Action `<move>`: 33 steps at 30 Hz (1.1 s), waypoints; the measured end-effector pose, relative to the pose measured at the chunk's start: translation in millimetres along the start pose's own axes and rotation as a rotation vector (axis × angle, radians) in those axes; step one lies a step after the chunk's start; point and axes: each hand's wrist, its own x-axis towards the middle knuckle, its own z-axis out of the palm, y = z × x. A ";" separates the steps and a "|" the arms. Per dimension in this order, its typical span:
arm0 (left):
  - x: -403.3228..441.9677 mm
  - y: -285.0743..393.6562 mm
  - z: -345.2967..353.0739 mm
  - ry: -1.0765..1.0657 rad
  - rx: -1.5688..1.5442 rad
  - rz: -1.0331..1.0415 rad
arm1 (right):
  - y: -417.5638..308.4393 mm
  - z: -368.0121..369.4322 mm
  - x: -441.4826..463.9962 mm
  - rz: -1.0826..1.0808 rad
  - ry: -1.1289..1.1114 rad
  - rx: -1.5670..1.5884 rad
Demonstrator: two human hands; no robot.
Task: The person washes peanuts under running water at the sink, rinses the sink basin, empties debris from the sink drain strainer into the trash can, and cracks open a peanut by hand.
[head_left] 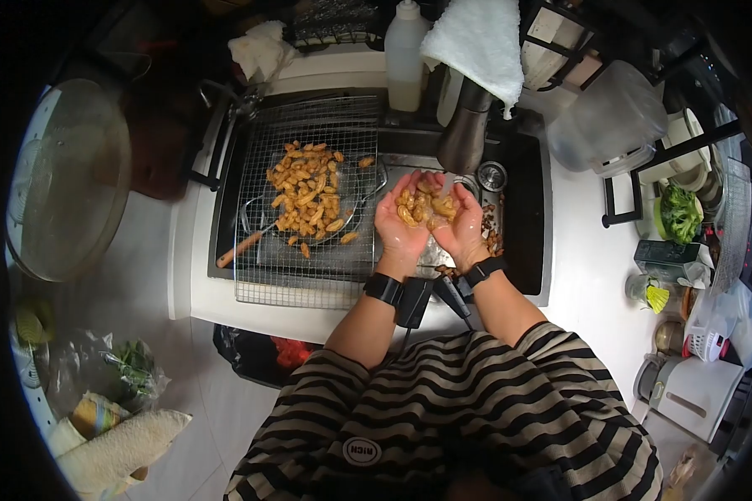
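Above the sink point(526, 225), the left hand point(399, 238) and right hand point(462, 234), cupped palms-up together, held peanuts point(409, 209) beneath the tap point(464, 138); a shirt badge point(362, 452) read "RICH".

Heavy fisheye bowing, near-black corners, pale brightness across the white counter point(581, 242).

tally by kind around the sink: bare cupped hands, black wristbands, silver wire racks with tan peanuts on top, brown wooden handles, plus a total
Bare cupped hands: 2
Black wristbands: 2
Silver wire rack under tan peanuts: 1
Brown wooden handle: 1
Total: 6
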 end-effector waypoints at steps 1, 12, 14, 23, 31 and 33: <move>-1.5 0.8 1.5 -0.014 -0.010 -0.004 | 0.5 -0.9 -0.1 -0.011 0.001 -0.018; -21.7 -5.2 17.5 0.067 -0.053 -0.058 | 10.3 -9.6 -15.3 -0.150 0.106 -0.139; -24.9 -7.5 13.6 0.090 -0.026 -0.059 | 11.1 -7.4 -23.4 -0.175 0.120 -0.178; -37.7 -20.6 11.4 0.272 0.111 -0.074 | 17.1 3.4 -46.0 -0.219 0.208 -0.230; -45.5 -25.3 1.5 0.428 0.144 -0.086 | 29.5 9.3 -55.5 -0.244 0.320 -0.543; -48.9 -24.2 3.7 0.433 0.140 -0.083 | 31.4 13.7 -57.1 -0.248 0.331 -0.566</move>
